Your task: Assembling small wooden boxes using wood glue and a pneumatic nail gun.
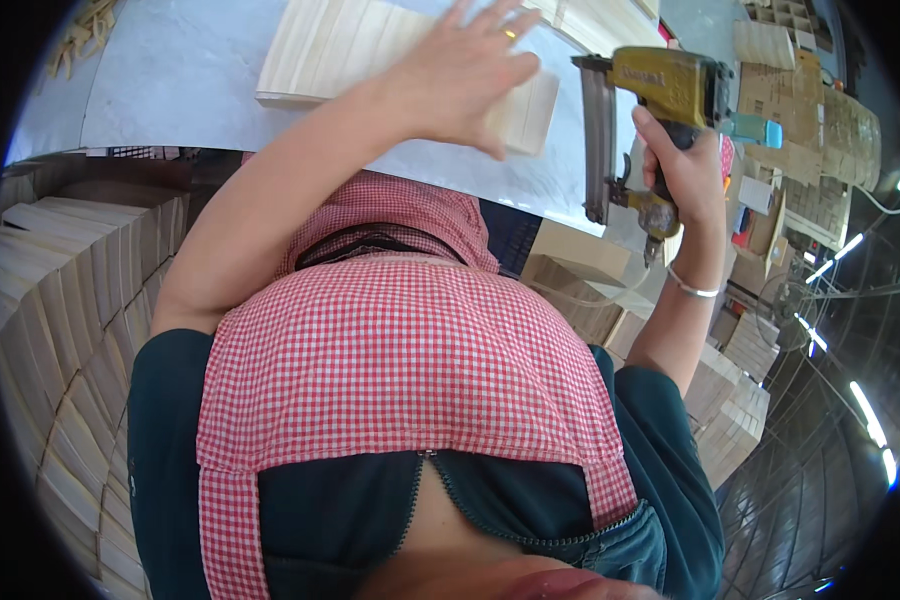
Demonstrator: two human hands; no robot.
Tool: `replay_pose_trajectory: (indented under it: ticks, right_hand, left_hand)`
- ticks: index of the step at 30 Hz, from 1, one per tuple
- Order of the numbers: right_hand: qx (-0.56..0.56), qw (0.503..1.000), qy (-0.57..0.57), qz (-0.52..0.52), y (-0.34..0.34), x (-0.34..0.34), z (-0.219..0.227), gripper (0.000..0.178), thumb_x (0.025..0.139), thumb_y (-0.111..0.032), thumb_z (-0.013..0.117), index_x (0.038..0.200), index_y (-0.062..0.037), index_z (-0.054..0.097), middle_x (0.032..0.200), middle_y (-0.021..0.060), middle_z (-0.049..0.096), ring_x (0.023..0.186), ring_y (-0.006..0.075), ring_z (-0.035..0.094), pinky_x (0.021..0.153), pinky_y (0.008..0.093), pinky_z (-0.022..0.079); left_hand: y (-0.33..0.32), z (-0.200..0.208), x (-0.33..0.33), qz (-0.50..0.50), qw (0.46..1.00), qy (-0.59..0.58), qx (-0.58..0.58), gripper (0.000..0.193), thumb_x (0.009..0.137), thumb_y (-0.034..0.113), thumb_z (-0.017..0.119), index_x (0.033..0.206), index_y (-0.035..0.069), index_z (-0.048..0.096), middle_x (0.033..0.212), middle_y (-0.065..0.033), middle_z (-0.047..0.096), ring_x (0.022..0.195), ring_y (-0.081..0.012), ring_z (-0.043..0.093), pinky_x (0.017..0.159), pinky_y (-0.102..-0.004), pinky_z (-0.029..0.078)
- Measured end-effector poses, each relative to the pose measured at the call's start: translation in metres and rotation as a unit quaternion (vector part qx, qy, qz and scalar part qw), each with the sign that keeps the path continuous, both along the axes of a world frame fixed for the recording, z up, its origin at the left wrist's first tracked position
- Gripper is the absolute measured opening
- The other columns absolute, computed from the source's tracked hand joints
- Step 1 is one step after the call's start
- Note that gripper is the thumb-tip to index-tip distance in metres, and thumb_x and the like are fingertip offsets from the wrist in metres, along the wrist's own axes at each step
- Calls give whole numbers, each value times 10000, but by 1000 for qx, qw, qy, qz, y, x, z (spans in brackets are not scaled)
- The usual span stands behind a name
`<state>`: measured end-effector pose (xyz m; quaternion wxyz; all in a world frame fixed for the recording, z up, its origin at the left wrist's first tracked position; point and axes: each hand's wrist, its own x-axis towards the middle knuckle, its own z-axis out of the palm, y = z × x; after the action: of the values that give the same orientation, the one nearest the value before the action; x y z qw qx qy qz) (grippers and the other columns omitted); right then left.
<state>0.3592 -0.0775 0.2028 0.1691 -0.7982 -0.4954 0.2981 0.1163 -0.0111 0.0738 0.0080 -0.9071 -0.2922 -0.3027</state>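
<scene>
My left hand (460, 85) reaches across the worktable with its fingers spread, over the right part of a pale slatted wooden panel (315, 50). Its palm hides some of the wood beneath, and how firmly it presses I cannot tell. A short pale wooden piece (532, 112) shows just past the thumb side. My right hand (688, 165) is wrapped round the grip of a yellow and black pneumatic nail gun (670, 80). The gun is held up at the table's right side, its long grey magazine upright, apart from the panel.
The worktable (190, 80) has a pale bluish top. More pale wood (610, 22) lies at its far right. Stacked wooden pieces (80, 290) rise at my left. Cardboard boxes (780, 100) stand to the right, and an air hose (610, 298) hangs below the gun.
</scene>
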Motion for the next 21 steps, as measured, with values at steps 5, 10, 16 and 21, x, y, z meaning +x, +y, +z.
replay_pose_trajectory:
  ticks: [5,10,16,21]
  right_hand:
    - [32,998,20,-47,-42,6,6,293,891,-251,781,821,10,666,539,19,556,406,96,471,397,233,383]
    - [42,997,17,-58,-70,6,5,263,903,-220,773,855,17,668,548,23,557,413,93,464,392,230,377]
    - [52,996,41,-54,-91,-3,3,229,905,-182,772,883,20,667,543,16,554,411,93,474,391,224,377]
    - [37,996,54,-54,-101,-8,-5,227,900,-179,778,892,21,668,542,12,556,406,93,483,387,224,377]
  left_hand:
    - [14,36,-120,-20,894,155,-421,666,652,415,885,1082,7,581,1435,-287,470,1436,-452,327,1183,-535,271]
    - [17,16,-145,-11,913,94,-397,560,639,313,841,1034,57,537,1279,-207,545,1201,-372,501,1061,-437,389]
    - [8,-15,-55,-61,966,5,-250,536,618,334,839,984,56,564,1077,-180,593,1015,-357,561,938,-446,460]
    - [0,-2,-19,-37,961,53,-270,511,634,328,836,972,50,572,1060,-181,593,1007,-359,559,919,-440,469]
